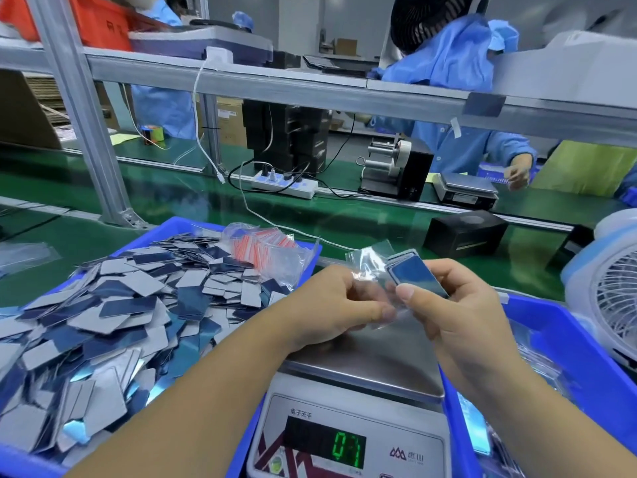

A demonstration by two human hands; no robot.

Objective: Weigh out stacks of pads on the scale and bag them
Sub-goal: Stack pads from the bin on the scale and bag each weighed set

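My right hand (pixel 451 305) grips a small stack of blue pads (pixel 415 276) above the scale. My left hand (pixel 331 305) pinches a clear plastic bag (pixel 370 262) that lies against the stack; how far the pads sit inside the bag is blurred. Below both hands stands the scale (pixel 365 370), its steel pan bare and its green display lit. A blue tray (pixel 172 232) on the left holds a heap of loose grey and blue pads (pixel 113 315).
A bundle of small bags with red strips (pixel 265 248) lies at the tray's far corner. A second blue tray (pixel 565 346) on the right holds bagged pads. A white fan (pixel 610 305) stands at the right edge. People in blue coats work across the green conveyor (pixel 193 198).
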